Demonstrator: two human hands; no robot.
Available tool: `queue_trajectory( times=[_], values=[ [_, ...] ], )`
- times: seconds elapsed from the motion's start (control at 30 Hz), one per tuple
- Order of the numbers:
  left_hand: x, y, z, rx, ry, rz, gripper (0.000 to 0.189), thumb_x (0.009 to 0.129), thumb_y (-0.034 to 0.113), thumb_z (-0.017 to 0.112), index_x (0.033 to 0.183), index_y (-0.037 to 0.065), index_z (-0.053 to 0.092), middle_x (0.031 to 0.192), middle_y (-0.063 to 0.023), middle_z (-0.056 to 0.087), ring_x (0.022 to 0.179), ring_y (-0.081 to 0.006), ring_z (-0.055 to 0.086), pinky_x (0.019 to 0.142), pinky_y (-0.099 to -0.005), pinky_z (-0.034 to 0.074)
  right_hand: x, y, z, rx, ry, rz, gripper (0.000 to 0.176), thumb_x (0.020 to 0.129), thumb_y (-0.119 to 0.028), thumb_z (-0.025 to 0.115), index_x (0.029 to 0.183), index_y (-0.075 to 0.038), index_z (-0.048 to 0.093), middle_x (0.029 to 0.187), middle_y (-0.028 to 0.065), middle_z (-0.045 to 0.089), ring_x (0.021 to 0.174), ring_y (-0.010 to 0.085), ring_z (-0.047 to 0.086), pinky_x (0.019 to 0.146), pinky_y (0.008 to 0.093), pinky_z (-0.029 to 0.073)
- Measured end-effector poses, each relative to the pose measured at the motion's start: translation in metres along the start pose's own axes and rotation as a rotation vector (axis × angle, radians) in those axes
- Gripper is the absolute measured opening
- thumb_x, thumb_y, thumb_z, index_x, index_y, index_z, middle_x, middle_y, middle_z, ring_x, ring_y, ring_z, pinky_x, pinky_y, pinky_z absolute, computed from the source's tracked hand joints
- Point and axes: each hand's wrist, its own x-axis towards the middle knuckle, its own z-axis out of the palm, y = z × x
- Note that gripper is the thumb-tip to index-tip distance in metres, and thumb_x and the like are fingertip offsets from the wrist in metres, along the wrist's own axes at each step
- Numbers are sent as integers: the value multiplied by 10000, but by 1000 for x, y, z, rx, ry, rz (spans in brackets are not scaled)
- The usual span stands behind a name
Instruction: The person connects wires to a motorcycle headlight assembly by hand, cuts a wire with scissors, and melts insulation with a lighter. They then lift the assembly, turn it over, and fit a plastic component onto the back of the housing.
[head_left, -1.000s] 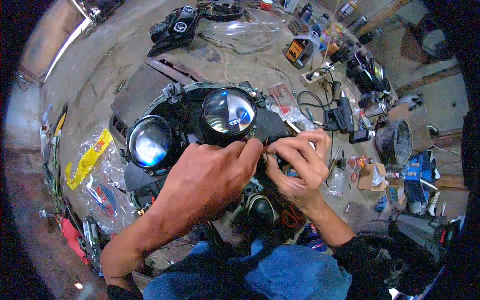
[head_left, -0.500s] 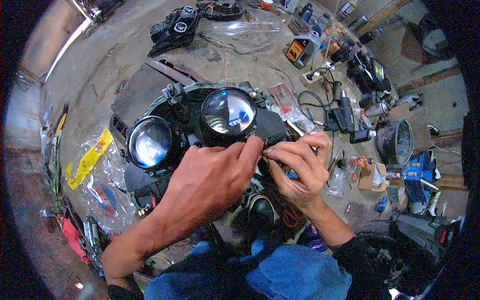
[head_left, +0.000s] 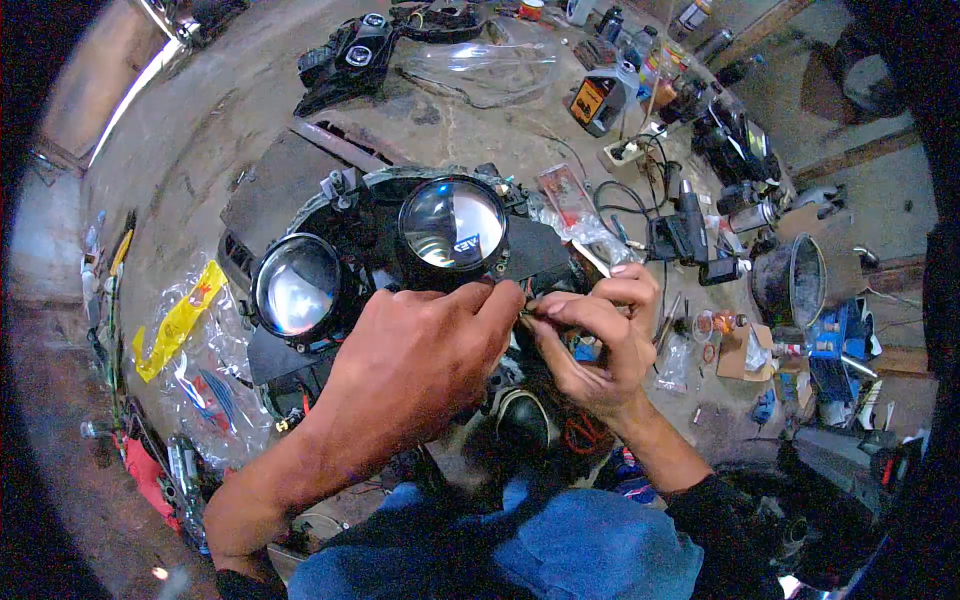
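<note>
- one headlight unit (head_left: 528,250) lies mid-scene, just beyond my hands.
- it carries two lenses: left lens (head_left: 297,285), right lens (head_left: 452,225).
- my left hand (head_left: 420,350) and right hand (head_left: 595,335), two in all, are pinched tight together on one small part (head_left: 525,306) just below the right lens.

One head-worn view looks forward and steeply down, close above the left hand (head_left: 420,350) and right hand (head_left: 598,345), with fisheye-wide edges.
</note>
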Motion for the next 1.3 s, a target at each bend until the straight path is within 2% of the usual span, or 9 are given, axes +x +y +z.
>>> queue_trajectory(
  times=[0.2,0.3,0.6,0.7,0.93,1.0,1.1,1.2,1.3],
  values=[
    [0,3,5,25,25,-42,116,941,144,630,1010,79,563,824,-97,687,704,-318,747,557,-436,581,-3,-2,2,-15,26,10,516,747,-18,924,1133,-135,603,950,-26,803,937,183,560,990,460,395],
    [-1,2,9,21,62,-29,126,937,167,686,1001,92,608,792,-94,691,680,-309,730,551,-438,572,-8,-2,9,5,100,64,442,724,-83,946,1080,-161,697,972,-71,780,931,185,579,931,449,420],
    [-2,-2,6,-101,77,-89,154,910,164,732,1035,111,659,816,-115,725,721,-342,739,588,-459,582,-6,3,9,73,133,128,400,703,-59,946,1033,-157,743,928,-46,717,893,208,529,907,443,432],
    [-2,-3,9,-93,115,-67,137,951,188,699,995,89,615,755,-111,706,683,-323,732,567,-450,572,-2,2,5,64,58,83,469,768,-3,893,1127,-122,615,946,-33,794,905,194,488,947,424,389],
    [-1,-2,10,-45,136,-6,157,978,192,668,989,72,569,741,-101,683,655,-315,722,539,-445,556,-1,2,3,29,25,20,486,770,-21,910,1121,-132,593,930,-40,805,910,188,491,956,434,382],
    [0,1,9,-64,106,-73,139,951,171,706,980,90,597,770,-111,700,674,-337,723,554,-459,562,-1,3,4,35,31,20,491,769,-23,913,1120,-136,589,925,-40,808,913,186,496,961,437,378],
    [-1,1,9,-73,93,-99,138,938,158,725,980,100,606,789,-116,709,684,-343,724,558,-459,565,-5,5,9,78,110,51,417,702,-75,951,1043,-159,725,999,-83,779,882,185,543,922,443,435],
    [-2,0,11,-82,112,-90,137,933,155,727,978,102,610,793,-116,709,686,-341,726,559,-451,566,-2,4,5,57,33,35,489,769,-23,913,1118,-137,589,922,-31,809,916,184,515,973,449,375],
    [0,1,8,-108,122,-84,132,918,155,734,971,109,623,790,-112,709,692,-342,729,564,-451,568,-5,5,5,39,22,39,502,759,-31,920,1119,-140,589,929,-41,808,913,182,523,991,454,374]
  ],
)
